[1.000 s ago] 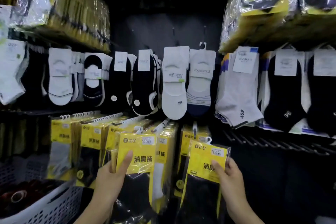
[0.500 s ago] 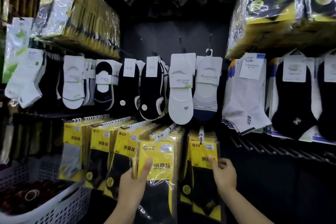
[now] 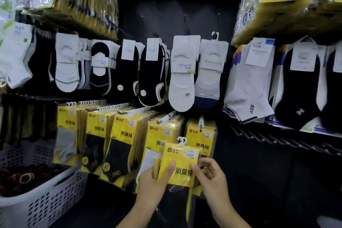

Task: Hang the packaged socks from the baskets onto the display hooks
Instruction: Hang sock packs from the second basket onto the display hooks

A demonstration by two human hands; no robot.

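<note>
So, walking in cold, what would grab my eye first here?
Probably the bright yellow sock pack at bottom centre, gripped by the left hand and pinched at its right edge by the right hand. Behind it a row of matching yellow packs hangs on hooks, with white and black low-cut socks hanging above. A white basket sits at lower left.

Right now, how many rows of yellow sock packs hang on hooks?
5, left to right: first row of yellow plastic packs, second row, third row, fourth row, fifth row. More may be hidden.
</note>
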